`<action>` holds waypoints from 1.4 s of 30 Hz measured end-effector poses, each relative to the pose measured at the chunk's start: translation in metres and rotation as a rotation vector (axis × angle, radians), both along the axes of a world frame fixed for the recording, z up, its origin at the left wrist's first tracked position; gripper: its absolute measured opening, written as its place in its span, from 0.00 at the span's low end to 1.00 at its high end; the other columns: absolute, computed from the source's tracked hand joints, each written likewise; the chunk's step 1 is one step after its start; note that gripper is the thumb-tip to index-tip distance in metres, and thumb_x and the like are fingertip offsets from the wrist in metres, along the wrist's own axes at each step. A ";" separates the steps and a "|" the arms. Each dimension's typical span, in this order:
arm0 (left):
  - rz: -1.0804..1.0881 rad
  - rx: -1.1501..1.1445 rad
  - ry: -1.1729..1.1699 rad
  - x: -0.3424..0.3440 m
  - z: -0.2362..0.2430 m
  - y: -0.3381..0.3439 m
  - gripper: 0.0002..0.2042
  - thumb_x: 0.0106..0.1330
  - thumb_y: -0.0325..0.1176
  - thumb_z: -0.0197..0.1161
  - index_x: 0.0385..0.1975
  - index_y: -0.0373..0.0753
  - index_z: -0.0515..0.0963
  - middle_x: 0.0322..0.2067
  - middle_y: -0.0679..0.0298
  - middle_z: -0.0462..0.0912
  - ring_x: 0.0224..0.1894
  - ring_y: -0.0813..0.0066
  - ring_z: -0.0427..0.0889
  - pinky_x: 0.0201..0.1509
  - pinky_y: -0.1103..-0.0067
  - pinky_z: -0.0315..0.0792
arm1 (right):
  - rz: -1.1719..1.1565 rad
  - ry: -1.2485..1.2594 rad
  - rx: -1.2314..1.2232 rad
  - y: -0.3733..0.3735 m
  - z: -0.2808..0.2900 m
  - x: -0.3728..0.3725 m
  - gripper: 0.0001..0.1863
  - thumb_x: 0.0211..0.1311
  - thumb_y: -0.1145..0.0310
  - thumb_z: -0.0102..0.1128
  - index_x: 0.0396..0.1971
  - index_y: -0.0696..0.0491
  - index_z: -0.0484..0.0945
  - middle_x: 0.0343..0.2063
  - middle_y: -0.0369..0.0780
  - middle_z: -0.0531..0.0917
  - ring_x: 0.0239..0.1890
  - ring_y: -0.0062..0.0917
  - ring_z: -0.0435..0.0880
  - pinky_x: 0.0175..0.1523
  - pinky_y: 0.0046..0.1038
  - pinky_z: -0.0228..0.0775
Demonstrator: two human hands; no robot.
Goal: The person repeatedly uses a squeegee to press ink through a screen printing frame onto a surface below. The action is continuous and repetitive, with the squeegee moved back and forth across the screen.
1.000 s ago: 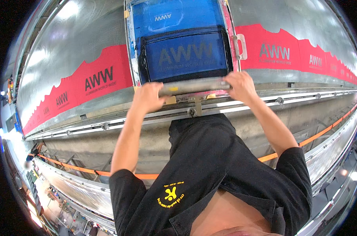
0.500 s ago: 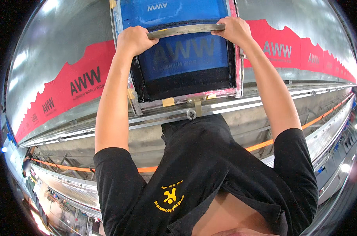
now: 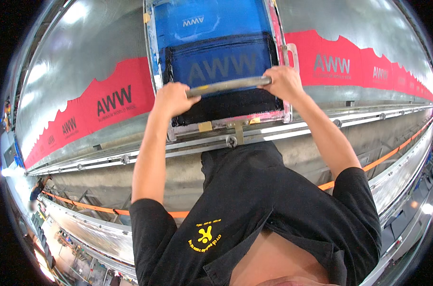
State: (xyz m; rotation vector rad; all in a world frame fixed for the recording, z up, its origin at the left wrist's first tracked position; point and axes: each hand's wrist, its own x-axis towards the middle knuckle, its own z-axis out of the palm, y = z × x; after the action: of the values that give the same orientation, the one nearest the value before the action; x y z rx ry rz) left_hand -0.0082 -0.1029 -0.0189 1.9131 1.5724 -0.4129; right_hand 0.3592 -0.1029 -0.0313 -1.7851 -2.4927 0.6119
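Observation:
A squeegee (image 3: 230, 86) with a long straight bar lies crosswise over a printing screen with blue mesh (image 3: 245, 14). My left hand (image 3: 172, 99) is closed around its left end. Its right end sits in the closed grip of my right hand (image 3: 284, 84). Black ink (image 3: 230, 107) covers the mesh between the bar and the near side of the screen frame (image 3: 216, 125). Beyond the bar, dark lettering shows through the mesh. The blade's lower edge is hidden.
Printed red fabric pieces (image 3: 304, 43) lie along a long grey table (image 3: 102, 33) on both sides of the screen. A metal rail with a round stop (image 3: 231, 141) runs along its near edge. Behind me are an orange strip (image 3: 178, 214) and, far left, another person (image 3: 36, 189).
Both hands have drawn the squeegee toward me, from the middle of the screen to nearer its front edge. More of the lettered mesh now shows beyond the bar.

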 end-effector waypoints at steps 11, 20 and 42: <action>-0.011 0.237 0.012 -0.010 -0.048 0.150 0.25 0.57 0.61 0.72 0.39 0.45 0.92 0.37 0.50 0.91 0.45 0.48 0.90 0.52 0.58 0.81 | -0.052 -0.186 0.168 0.155 -0.044 -0.016 0.27 0.52 0.34 0.75 0.36 0.43 0.91 0.35 0.40 0.91 0.43 0.43 0.90 0.48 0.46 0.83; 0.101 0.259 -0.021 0.013 -0.054 0.026 0.22 0.57 0.51 0.75 0.47 0.44 0.89 0.43 0.54 0.91 0.50 0.51 0.88 0.54 0.59 0.81 | -0.055 -0.071 0.212 0.033 -0.067 0.007 0.18 0.46 0.58 0.83 0.40 0.42 0.90 0.39 0.35 0.90 0.47 0.37 0.88 0.51 0.41 0.81; -0.026 0.217 -0.053 0.037 -0.027 -0.072 0.43 0.50 0.82 0.65 0.32 0.38 0.89 0.30 0.51 0.90 0.39 0.50 0.90 0.46 0.61 0.82 | 0.021 -0.151 -0.180 -0.042 -0.036 0.034 0.42 0.42 0.22 0.74 0.36 0.50 0.90 0.33 0.45 0.90 0.41 0.43 0.91 0.46 0.45 0.82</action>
State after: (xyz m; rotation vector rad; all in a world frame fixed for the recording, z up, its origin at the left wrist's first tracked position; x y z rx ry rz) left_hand 0.0290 -0.1752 -0.0459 2.0901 1.6148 -0.2071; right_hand 0.3935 -0.1449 -0.0669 -1.9366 -2.6325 0.7527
